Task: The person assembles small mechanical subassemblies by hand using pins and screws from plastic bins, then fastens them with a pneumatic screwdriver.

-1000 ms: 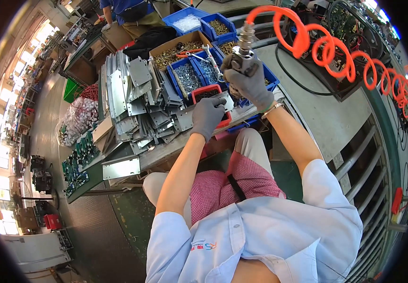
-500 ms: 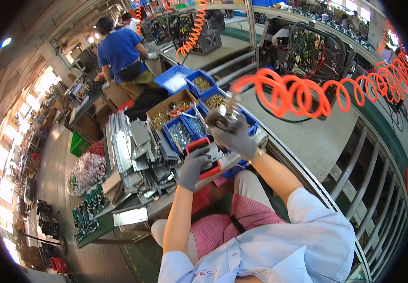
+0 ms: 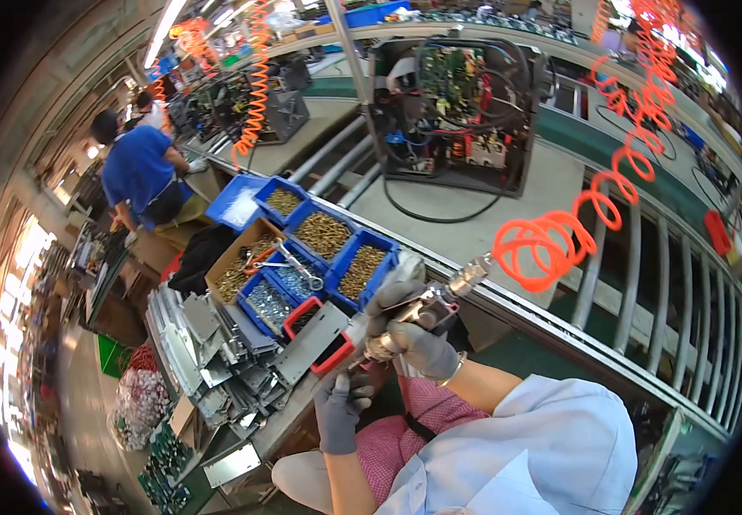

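My right hand [image 3: 422, 343], in a grey glove, is wrapped round a silver air screwdriver [image 3: 427, 311]. An orange coiled air hose [image 3: 534, 249] is joined to its back end by a metal fitting [image 3: 471, 273]. The tool slants down to the left, its front end near my left hand [image 3: 341, 410]. That hand, also gloved in grey, has its fingers curled closed; what they pinch, if anything, is hidden. Beyond it a flat metal plate [image 3: 313, 342] lies across a red-rimmed tray [image 3: 337, 356], apart from both hands.
Blue bins of brass-coloured screws [image 3: 361, 273] and silver screws [image 3: 270, 307] stand ahead, a wrench [image 3: 302, 268] lying over them. Stacked metal brackets [image 3: 225, 352] lie left. An open machine chassis [image 3: 457, 112] sits on the roller conveyor line [image 3: 611, 283]. A co-worker in blue [image 3: 141, 176] stands far left.
The view has swung to the right. My right hand has brought the air screwdriver down towards me from above the bins. My left hand has come away from the plate and red-rimmed tray.
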Available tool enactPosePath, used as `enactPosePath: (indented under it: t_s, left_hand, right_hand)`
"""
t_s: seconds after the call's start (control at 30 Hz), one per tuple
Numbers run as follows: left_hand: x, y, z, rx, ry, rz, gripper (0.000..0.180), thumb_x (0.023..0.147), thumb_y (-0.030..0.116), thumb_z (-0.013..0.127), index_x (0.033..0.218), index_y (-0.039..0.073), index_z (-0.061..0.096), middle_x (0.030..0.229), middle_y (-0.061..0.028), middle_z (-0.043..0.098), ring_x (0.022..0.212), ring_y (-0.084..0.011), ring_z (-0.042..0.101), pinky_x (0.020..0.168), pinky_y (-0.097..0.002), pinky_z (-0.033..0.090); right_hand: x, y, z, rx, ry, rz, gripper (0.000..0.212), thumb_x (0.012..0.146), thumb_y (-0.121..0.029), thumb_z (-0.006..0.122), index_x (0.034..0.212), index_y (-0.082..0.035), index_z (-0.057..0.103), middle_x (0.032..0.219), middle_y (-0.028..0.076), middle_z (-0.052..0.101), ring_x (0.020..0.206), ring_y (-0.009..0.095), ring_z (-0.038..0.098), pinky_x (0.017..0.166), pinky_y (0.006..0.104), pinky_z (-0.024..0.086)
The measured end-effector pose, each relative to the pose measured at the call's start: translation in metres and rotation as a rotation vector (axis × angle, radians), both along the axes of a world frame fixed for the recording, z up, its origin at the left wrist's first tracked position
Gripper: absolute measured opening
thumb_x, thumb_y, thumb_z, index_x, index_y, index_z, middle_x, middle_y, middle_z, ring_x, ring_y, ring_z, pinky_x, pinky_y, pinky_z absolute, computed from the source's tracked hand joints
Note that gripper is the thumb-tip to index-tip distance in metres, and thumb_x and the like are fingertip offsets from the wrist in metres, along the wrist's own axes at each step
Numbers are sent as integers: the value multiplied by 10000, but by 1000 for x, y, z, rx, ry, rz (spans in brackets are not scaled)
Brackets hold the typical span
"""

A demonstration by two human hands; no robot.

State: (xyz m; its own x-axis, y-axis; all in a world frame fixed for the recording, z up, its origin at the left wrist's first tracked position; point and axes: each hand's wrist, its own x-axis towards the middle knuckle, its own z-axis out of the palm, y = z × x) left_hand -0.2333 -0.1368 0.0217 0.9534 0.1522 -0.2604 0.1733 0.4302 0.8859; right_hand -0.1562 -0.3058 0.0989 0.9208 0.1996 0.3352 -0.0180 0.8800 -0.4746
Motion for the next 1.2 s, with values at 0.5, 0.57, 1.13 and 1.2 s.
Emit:
enactPosePath:
  t_s: [0.5,0.57,1.13,1.2]
  left_hand:
    - [-27,17,-33,-413,-41,98,392,907,113,545,1261,-31,457,1065,-144,598,886,-223,614,676,-233,538]
    - [-23,9,-17,-304,-88,102,390,921,121,522,1266,-44,445,1148,-163,575,989,-242,610,735,-258,541]
    - [-12,-2,-19,-783,-65,347,286,977,140,372,1195,-20,463,1126,-169,602,998,-284,621,815,-371,568]
    - [-8,-9,-13,-878,-81,369,294,977,142,367,1201,-25,458,1158,-165,588,1040,-282,602,876,-399,533]
  right_hand:
    - [-13,0,-11,-124,-22,-80,290,739,40,536,1023,-18,525,961,140,595,756,169,594,567,287,515]
    - [-14,5,-10,-56,83,14,297,725,63,535,1012,-14,524,954,143,590,755,173,592,564,289,514]
    - [-23,25,-33,-91,-287,-55,396,777,-78,629,1146,-49,488,1079,142,568,858,203,623,778,391,540]
    - [-26,25,-38,-160,-273,-103,437,755,-138,687,1128,-35,483,1050,152,578,858,204,621,793,374,536]
